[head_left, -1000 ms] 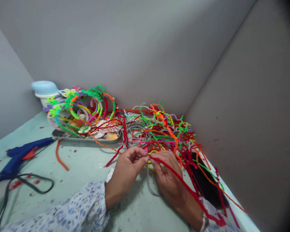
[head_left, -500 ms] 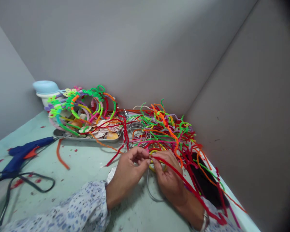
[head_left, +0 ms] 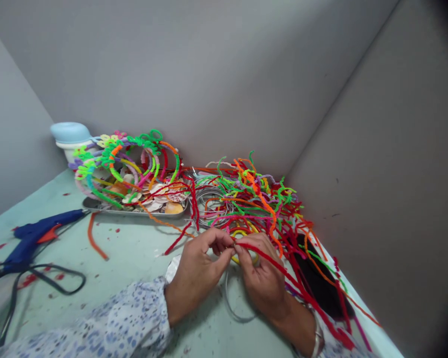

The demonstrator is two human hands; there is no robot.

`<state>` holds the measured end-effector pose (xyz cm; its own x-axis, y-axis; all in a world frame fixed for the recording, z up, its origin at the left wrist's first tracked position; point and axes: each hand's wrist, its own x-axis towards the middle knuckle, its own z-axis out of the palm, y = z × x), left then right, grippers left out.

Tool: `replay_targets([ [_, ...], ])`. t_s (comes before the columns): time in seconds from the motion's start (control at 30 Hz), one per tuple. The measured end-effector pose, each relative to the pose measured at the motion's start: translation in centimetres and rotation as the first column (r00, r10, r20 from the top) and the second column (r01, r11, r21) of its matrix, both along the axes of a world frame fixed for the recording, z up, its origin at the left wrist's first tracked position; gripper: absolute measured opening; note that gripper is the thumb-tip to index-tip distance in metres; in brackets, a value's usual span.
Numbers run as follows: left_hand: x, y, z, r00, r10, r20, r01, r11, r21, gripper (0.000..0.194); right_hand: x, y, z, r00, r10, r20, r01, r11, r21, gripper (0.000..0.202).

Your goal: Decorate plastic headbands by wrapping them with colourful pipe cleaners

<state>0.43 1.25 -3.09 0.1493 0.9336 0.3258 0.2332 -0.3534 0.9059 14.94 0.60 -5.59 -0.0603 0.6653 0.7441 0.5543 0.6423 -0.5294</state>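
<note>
My left hand point(head_left: 196, 271) and my right hand point(head_left: 263, 278) meet at their fingertips above the table. Both are closed in a pinch around one end of a red pipe cleaner point(head_left: 298, 286), whose long tail runs back over my right wrist. Below the fingers hangs a curved grey wire point(head_left: 229, 306); where its upper end goes is hidden by the hands. A yellow ring point(head_left: 254, 258) shows partly behind my right fingers.
Behind the hands lies a tangled heap of coloured pipe cleaners point(head_left: 265, 196) beside a coil of grey wire point(head_left: 197, 219). A metal tray point(head_left: 142, 215) of shells carries several fuzzy headbands point(head_left: 115, 149). A blue glue gun point(head_left: 35, 233) lies left, a black phone-like slab point(head_left: 321, 283) right.
The pinching fingertips have shifted slightly to the right and closer together. The hanging grey wire has swung a little to the left and lower. Both hands keep their pinch.
</note>
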Motion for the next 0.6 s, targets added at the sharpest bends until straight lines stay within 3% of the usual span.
replay_targets([
  [0.2, -0.08, -0.08, 0.16, 0.998, 0.015, -0.058, -0.011, 0.998, 0.064, 0.008, 0.07, -0.17, -0.05, 1.000, 0.009, 0.004, -0.009, 1.000, -0.018, 0.016],
  [0.6, -0.37, -0.01, 0.04, 0.994, -0.079, -0.073, 0.087, 0.990, 0.111, 0.015, 0.20, 0.05, -0.77, 0.998, 0.024, -0.057, -0.032, 0.989, -0.141, 0.010],
])
